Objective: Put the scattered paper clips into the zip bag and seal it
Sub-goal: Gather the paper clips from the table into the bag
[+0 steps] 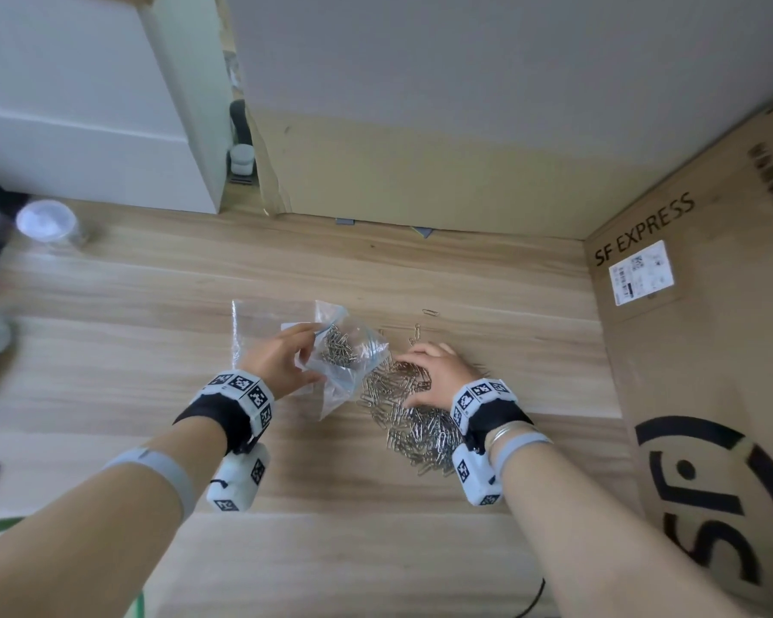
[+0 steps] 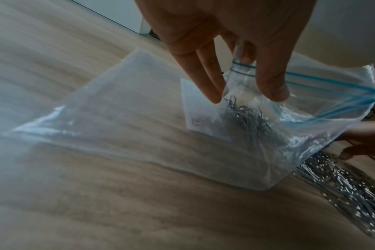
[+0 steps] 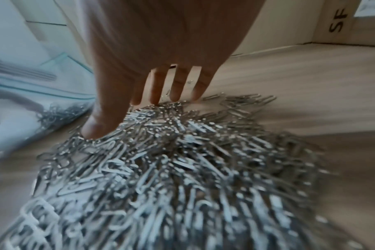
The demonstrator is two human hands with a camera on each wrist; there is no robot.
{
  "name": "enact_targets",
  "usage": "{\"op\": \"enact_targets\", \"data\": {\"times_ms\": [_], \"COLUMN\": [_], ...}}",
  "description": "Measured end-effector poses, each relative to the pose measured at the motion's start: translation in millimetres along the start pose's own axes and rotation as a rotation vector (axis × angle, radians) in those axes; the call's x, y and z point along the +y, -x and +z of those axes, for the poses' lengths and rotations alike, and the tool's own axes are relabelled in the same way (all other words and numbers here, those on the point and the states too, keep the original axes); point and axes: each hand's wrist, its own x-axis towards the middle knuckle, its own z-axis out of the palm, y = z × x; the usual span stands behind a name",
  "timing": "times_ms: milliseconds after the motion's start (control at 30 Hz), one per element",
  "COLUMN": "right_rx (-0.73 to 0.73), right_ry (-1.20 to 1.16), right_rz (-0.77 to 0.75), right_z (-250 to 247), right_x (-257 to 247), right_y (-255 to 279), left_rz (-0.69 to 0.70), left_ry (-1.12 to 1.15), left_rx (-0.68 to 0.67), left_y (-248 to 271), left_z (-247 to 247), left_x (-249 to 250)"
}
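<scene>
A clear zip bag (image 1: 344,376) with a blue seal line lies on the wooden table, its mouth lifted and gaping toward the right. My left hand (image 1: 311,350) pinches the bag's upper edge (image 2: 244,71) between thumb and fingers. A small heap of silver paper clips (image 2: 253,125) sits inside the bag, beside a white label (image 2: 201,115). To the right of the bag spreads a big pile of paper clips (image 1: 413,417). My right hand (image 1: 429,372) hovers over it with its fingers spread, and its fingertips (image 3: 137,99) and thumb touch the pile (image 3: 182,169).
A tall SF Express cardboard box (image 1: 688,350) walls off the right side. Cardboard (image 1: 420,171) stands at the back, a white cabinet (image 1: 86,127) at back left. A clear lidded jar (image 1: 48,223) stands far left. Stray clips (image 1: 429,312) lie beyond the pile.
</scene>
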Motion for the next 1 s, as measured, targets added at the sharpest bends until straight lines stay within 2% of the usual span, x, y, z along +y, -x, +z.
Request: {"op": "enact_targets", "data": {"times_ms": [233, 467, 567, 733, 1000], "right_rx": [-0.065, 0.066, 0.104, 0.119, 0.264], "right_ry": [0.196, -0.003, -0.011, 0.000, -0.227], "right_rz": [0.055, -0.004, -0.031, -0.005, 0.031], "right_z": [16.9, 13.6, 13.5, 15.6, 6.9], "right_x": [13.8, 10.6, 6.7, -3.7, -15.1], "right_y": [16.0, 6.7, 2.4, -5.4, -2.9], "left_rz": [0.022, 0.018, 0.026, 0.038, 0.069], "left_ry": [-0.026, -0.001, 0.004, 0.020, 0.047], "left_rx": [-0.002, 0.017, 0.032, 0.064, 0.082], "left_y": [0.1, 1.5, 2.5, 5.3, 5.6], "left_z": [3.5, 5.5, 5.5, 6.2, 6.9], "left_x": [-2.0, 0.0, 1.7, 0.7, 4.5]}}
